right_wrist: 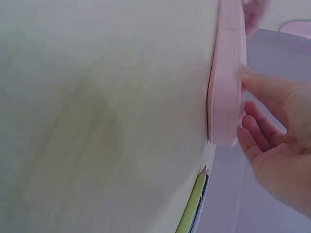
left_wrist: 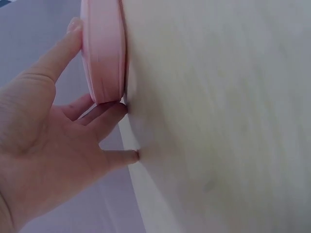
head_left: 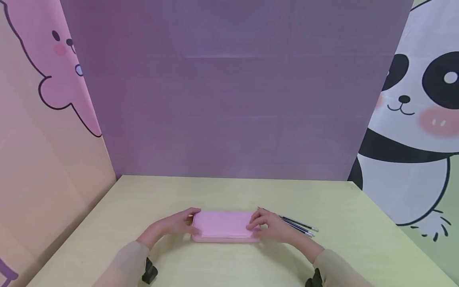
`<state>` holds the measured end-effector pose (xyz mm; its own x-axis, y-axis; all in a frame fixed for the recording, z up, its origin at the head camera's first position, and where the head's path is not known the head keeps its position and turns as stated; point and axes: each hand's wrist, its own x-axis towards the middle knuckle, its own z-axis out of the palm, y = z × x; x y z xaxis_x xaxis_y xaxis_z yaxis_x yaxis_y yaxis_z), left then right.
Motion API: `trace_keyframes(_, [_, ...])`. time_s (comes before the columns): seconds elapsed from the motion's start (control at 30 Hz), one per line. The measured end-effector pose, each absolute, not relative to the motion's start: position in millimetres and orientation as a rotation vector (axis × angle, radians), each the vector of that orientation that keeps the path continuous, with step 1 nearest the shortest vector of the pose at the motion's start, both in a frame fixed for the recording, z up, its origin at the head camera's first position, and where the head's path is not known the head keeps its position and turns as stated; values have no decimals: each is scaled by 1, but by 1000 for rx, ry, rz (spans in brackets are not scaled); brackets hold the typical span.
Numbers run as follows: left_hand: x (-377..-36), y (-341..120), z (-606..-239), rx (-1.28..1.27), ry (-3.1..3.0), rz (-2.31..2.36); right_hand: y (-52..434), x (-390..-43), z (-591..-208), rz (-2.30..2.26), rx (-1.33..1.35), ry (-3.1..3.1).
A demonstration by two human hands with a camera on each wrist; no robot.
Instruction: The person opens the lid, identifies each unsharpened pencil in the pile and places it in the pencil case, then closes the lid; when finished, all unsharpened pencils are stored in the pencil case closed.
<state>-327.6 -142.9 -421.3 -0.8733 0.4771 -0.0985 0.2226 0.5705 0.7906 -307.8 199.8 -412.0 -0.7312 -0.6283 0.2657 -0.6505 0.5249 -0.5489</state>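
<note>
A pink pencil case [head_left: 224,226] lies flat and closed on the pale yellow-green table [head_left: 358,247], near the front edge and about midway across. Its lid is down, so what it holds, if anything, cannot be seen.

The left hand [head_left: 177,224] takes the left end of the pencil case: the thumb [left_wrist: 58,53] lies along the top of the lid while the fingers [left_wrist: 104,116] curl against the end wall down by the table. The right hand [head_left: 267,225] mirrors this at the right end, its thumb [right_wrist: 265,85] on top and its fingers [right_wrist: 255,131] bent round the end. Both hands are half closed on the pencil case, a grip from either end that seems meant to steady it or work the lid.

Just right of the pencil case, behind the right hand, a small bunch of pencils [head_left: 299,225] lies loose on the table, side by side; the right wrist view shows a sharpened green one [right_wrist: 192,208].

Behind the pencil case stands a purple backdrop [head_left: 229,99], with cartoon animal panels at either side.
</note>
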Motion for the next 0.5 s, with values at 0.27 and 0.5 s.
trace_keyframes(0.27, [-325,-144,-426,611,2491,1176,200,-306,-418,985,1165,-2694])
trace_keyframes(0.5, [-328,-145,-421,626,2542,1130,199,-306,-409,932,1111,-2716])
